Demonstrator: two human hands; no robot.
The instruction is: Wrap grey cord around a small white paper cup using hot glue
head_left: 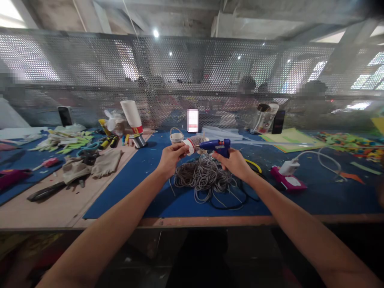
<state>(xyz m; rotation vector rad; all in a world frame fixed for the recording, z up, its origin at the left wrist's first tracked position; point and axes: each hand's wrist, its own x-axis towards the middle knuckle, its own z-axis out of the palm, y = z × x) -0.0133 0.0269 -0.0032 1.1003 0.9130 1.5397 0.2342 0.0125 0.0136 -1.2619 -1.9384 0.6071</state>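
My left hand [171, 157] pinches the white rim end of a paper cup [189, 147], tipped on its side, with grey cord showing around its body. A blue glue gun [221, 146] is gripped in my right hand [237, 163]; its nozzle points left and meets the cup's side, though whether it touches I cannot tell. Below both hands lies a loose heap of grey cord [204, 178] on the blue mat [120, 200]. Just behind my left hand stands a small pale cup with a looped handle [176, 138].
A tilted stack of paper cups [131, 114] stands at the left, near gloves [106, 163] and scissors [90, 149]. A lit phone [193, 120] leans at the back. On the right are a magenta power strip [288, 180] with a white plug and yellow-green sheets [288, 140].
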